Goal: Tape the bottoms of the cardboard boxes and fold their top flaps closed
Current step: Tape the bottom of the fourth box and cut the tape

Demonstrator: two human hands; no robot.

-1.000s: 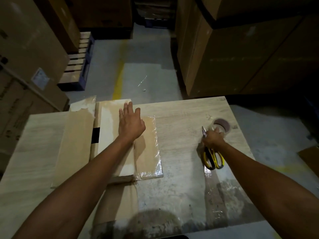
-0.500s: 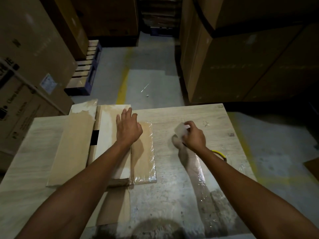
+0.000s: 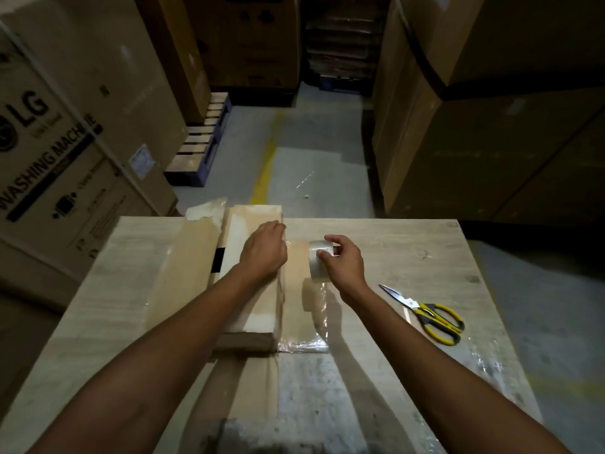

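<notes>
Flat cardboard box (image 3: 262, 312) on table (image 3: 409, 250), tape roll (image 3: 320, 262) held over its right flap; bottom seam judged not yet taped.

Box: lies flat, long axis running away from the person, far end past the table's far edge, loose flap pointing back toward the person.
Right hand (image 3: 345, 262): fingers and thumb clamped round the roll.
Left hand (image 3: 263, 250): on the box, fingers bent; a pinch on the tape end cannot be told.
Risks: tape laid skew or creased if pulled off the box's axis; box sliding if the press eases.
Scissors (image 3: 429, 314): lying apart, to the right.

A washing-machine carton (image 3: 65, 152) stands left of the bench (image 3: 409, 257). A wooden pallet (image 3: 199, 139) lies beside a yellow floor line (image 3: 266, 162).
</notes>
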